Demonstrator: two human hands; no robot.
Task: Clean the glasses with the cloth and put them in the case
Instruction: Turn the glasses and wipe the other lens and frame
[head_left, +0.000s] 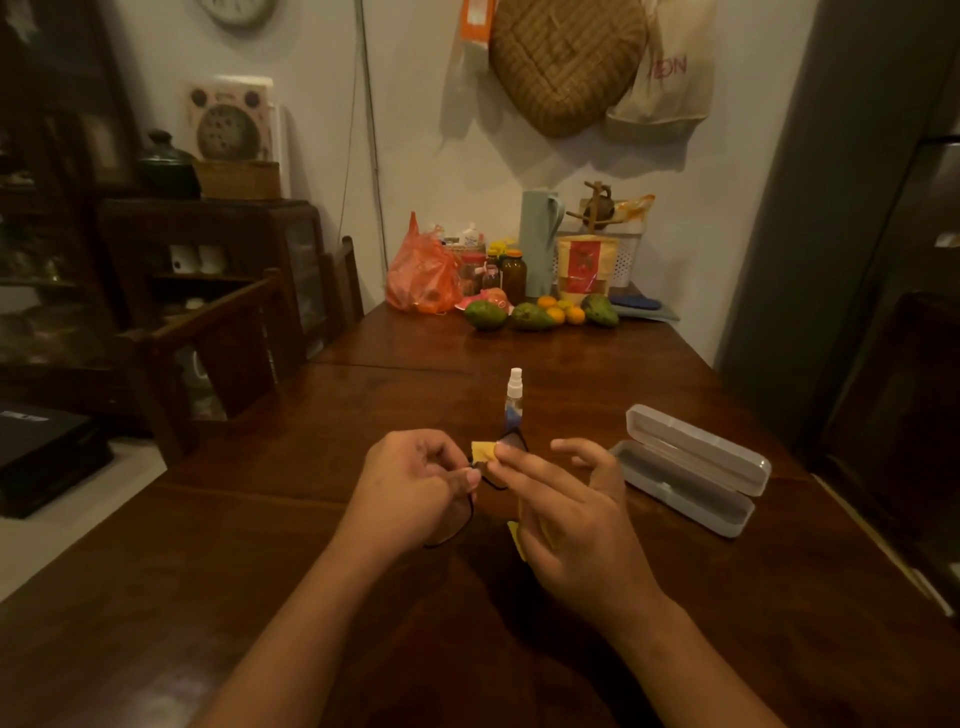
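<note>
Wooden table (571, 364) | left hand (410, 488) grips glasses (513, 440) | right hand (566, 519) pinches cloth (483, 451)

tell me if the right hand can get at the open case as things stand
Probably yes. The case lies open on the table right of the right hand, with nothing between them. But that hand pinches the cloth against the glasses, so it is busy.
</note>
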